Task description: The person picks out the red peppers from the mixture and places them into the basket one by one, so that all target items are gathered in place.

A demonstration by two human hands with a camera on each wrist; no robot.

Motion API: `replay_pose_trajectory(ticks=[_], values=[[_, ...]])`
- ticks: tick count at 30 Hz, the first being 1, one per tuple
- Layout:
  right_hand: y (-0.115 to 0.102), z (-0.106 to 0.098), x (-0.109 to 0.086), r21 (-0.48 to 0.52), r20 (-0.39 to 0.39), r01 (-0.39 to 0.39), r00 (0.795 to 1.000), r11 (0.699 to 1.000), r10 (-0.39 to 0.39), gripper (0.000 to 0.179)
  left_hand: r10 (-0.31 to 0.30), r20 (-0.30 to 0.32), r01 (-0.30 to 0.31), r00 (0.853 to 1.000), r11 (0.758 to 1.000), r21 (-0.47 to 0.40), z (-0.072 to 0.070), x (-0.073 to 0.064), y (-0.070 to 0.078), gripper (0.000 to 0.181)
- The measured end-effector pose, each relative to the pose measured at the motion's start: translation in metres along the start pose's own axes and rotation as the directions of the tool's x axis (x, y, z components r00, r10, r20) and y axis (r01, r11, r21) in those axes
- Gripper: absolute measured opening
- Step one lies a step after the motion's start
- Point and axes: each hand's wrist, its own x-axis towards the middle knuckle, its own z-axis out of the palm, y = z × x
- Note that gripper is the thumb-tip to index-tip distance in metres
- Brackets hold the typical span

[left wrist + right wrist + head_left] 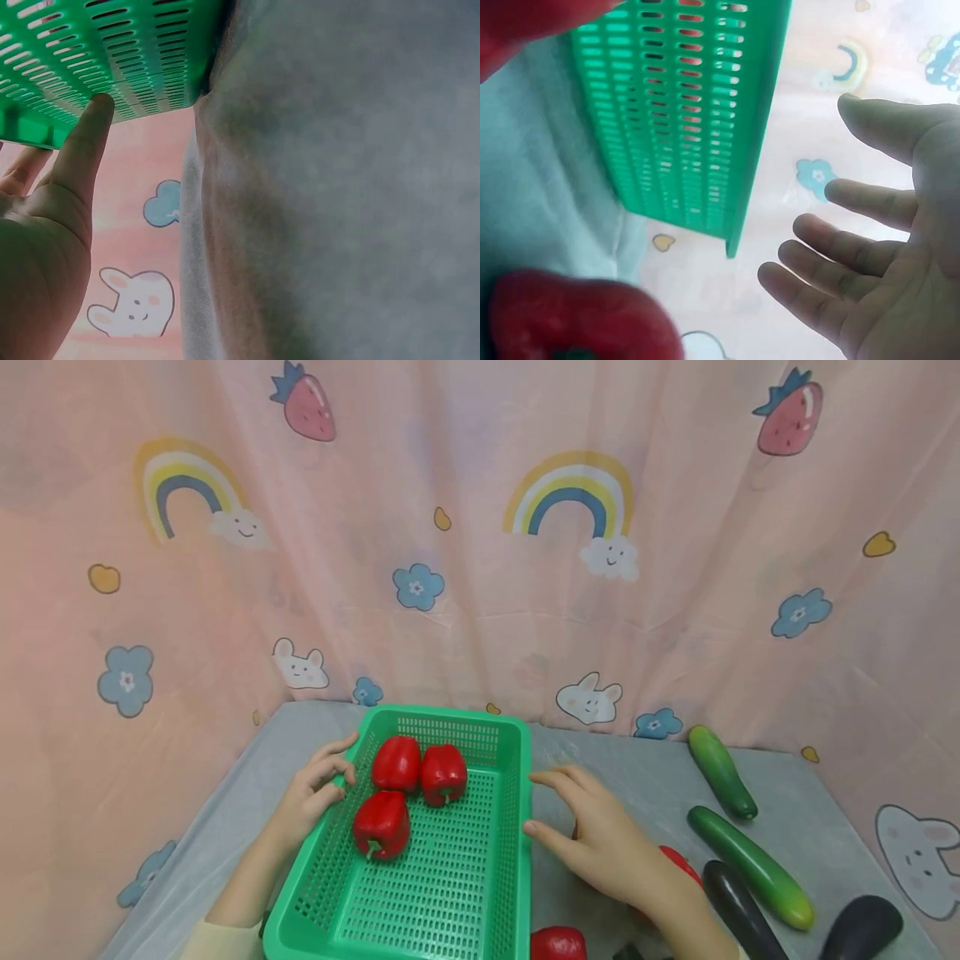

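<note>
A green slotted plastic basket (420, 893) holds three red bell peppers (381, 827) toward its far left. My left hand (303, 793) is at the basket's left side, fingers slightly bent near the rim. In the left wrist view its extended thumb (82, 142) meets the slotted outer wall. My right hand (600, 827) is beside the right rim, fingers spread and nothing in them; the right wrist view shows a gap between it and the basket (682, 112). Below that hand lies a red bell pepper (558, 943), cut off by the frame edge. Another red thing (681, 863) is mostly hidden behind the right wrist.
Right of my right arm, two green cucumber-like vegetables (750, 864) and two dark eggplants (862, 928) lie on the grey cloth-covered table (637, 760). A pink patterned curtain (480, 635) hangs close behind the table and down its sides.
</note>
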Motion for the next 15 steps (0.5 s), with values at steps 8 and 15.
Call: replay_pose_trajectory(ticks=[8,15], values=[[0.014,-0.003,-0.012,-0.005,0.017,-0.054,0.998,0.999,0.054,0.06,0.001,-0.003,-0.001,1.0,1.0,-0.006,0.001,0.0,0.0,0.03],[0.02,-0.007,-0.02,0.003,0.023,-0.128,0.992,0.992,0.128,0.058,0.001,0.002,-0.001,1.0,1.0,-0.015,0.0,0.0,-0.001,0.031]])
